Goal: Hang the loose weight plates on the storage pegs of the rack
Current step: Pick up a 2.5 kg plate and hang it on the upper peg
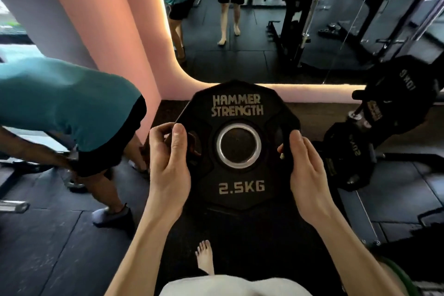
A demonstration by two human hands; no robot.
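Observation:
I hold a black 2.5 kg weight plate (237,108) flat in front of me, its lettering facing up and its steel-ringed hole in the middle. My left hand (169,161) grips its left edge with the thumb on top. My right hand (306,170) grips its right edge. To the right stands the storage rack, where a 10 kg plate (406,84) hangs on an upper peg and a 20 kg plate (348,154) hangs lower down.
A person in a teal shirt and black shorts (72,108) bends over close on my left. A large wall mirror (264,19) ahead reflects gym machines and two people. My bare foot (205,257) stands on the black rubber floor.

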